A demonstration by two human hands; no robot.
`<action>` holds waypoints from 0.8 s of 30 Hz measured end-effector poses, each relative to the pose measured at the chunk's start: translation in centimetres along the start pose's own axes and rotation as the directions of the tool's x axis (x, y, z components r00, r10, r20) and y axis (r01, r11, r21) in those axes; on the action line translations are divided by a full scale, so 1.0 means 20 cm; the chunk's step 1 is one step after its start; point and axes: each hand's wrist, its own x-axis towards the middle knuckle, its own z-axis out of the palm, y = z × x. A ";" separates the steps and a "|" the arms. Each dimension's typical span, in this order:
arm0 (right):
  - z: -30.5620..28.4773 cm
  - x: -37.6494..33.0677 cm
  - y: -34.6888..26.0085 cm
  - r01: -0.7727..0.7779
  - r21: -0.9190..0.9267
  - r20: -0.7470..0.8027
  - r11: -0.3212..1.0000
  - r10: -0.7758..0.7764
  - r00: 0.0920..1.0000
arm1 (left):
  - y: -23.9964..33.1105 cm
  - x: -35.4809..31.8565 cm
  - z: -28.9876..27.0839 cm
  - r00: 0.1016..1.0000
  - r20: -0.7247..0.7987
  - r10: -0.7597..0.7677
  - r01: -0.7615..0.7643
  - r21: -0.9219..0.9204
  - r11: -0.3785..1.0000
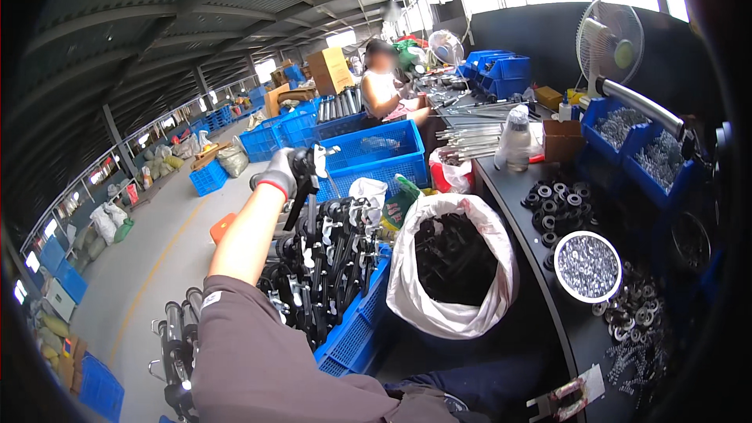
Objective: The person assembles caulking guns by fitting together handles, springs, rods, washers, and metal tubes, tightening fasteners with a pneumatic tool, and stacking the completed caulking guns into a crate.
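Note:
My left hand (276,175), in a grey glove, is stretched out over a blue crate (356,337). Its fingers are closed round a black rod-shaped part with a silver metal bracket (305,166). Below it, the crate is heaped with similar black parts with silver fittings (333,247). To the right of the crate stands a white sack (403,266) with its mouth rolled open, full of loose black pieces (454,258). My right hand does not show.
Along the right runs a dark workbench (540,282) with black rings (560,202), a white tub of small metal pieces (587,266) and springs (636,364). Beyond are an empty-looking blue crate (376,158), a seated person (381,86) and a fan (611,47). Metal tubes (172,337) lie at left.

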 end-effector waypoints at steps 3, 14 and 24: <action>-0.07 0.09 0.05 -0.034 -0.085 -0.055 0.996 0.030 0.998 | -0.15 0.23 -0.04 1.000 0.009 -0.018 0.017 0.066 0.998; 0.00 0.04 0.13 -0.002 -0.088 0.030 0.996 0.005 1.000 | -0.05 0.27 -0.05 0.973 0.181 0.142 -0.185 0.248 0.951; 0.07 0.00 0.14 -0.020 -0.029 -0.021 0.999 0.020 1.000 | -0.13 0.23 0.08 0.987 -0.108 0.122 -0.139 -0.165 0.977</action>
